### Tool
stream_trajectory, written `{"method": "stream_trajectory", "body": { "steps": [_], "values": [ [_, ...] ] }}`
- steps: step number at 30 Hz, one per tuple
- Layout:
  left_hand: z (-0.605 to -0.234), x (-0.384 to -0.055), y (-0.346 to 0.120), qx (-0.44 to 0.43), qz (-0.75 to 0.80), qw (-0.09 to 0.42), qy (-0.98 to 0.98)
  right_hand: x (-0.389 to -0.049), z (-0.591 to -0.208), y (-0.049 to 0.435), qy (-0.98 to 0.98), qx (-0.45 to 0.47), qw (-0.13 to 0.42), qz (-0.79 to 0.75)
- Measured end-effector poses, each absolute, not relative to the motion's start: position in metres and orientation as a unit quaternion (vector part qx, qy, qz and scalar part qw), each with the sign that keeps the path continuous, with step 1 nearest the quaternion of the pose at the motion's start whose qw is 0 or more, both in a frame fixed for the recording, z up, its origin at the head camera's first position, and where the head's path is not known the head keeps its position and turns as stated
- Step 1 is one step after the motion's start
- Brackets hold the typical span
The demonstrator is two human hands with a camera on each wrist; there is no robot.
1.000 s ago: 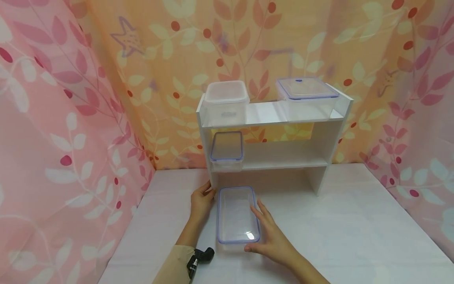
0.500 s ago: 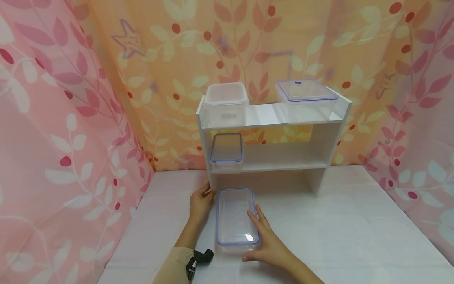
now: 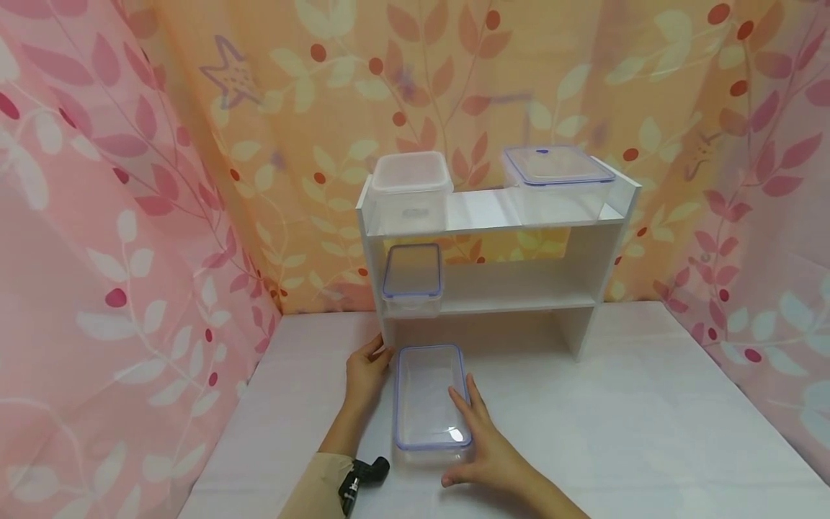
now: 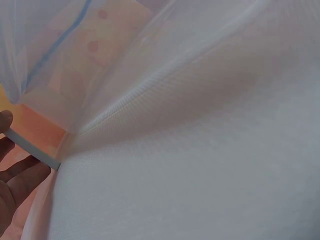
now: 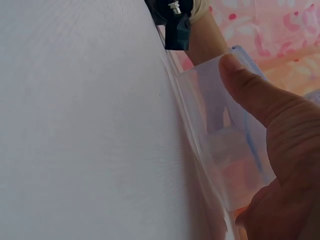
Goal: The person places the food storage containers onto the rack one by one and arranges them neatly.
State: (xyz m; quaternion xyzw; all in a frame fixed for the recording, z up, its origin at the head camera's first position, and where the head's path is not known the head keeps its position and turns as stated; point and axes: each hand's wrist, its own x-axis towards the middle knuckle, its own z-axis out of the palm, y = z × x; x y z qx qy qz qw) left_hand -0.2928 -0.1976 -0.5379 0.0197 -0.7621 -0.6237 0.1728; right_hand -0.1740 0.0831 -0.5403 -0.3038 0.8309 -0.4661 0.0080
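Note:
A clear rectangular food container (image 3: 429, 396) with a blue-rimmed lid sits on the white table, in front of the shelf's lower left. My right hand (image 3: 489, 450) is at its right side, fingers spread and fairly straight, thumb near the front corner. In the right wrist view the thumb (image 5: 250, 90) overlaps the container's wall (image 5: 220, 145); whether it touches cannot be told. My left hand (image 3: 367, 375) pinches the lower front edge of the white shelf's left side panel (image 3: 382, 317). The left wrist view shows the fingers (image 4: 30, 180) on both sides of that panel's edge (image 4: 32, 149).
On the middle shelf board (image 3: 519, 285), at left, stands a smaller blue-rimmed container (image 3: 413, 277). The top holds a white-lidded container (image 3: 411, 191) at left and a wide blue-rimmed one (image 3: 560, 184) at right. Patterned curtains (image 3: 311, 144) surround the table (image 3: 668, 425).
The right hand has shifted slightly left and forward along the container's side. The container moved very little, and the left hand keeps its hold on the shelf panel.

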Motion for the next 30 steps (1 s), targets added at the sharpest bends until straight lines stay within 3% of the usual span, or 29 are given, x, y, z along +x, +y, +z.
{"method": "stream_trajectory", "body": {
  "steps": [19,30],
  "values": [
    [-0.539,-0.292,-0.199,0.025,-0.609,0.179,-0.773,-0.180,-0.549,0.079,0.842,-0.282,-0.019,-0.460],
    [-0.535,-0.291,-0.195,0.027,-0.614,0.180,-0.768,-0.185,-0.552,0.079,0.839,-0.298,-0.064,-0.451]
  ]
}}
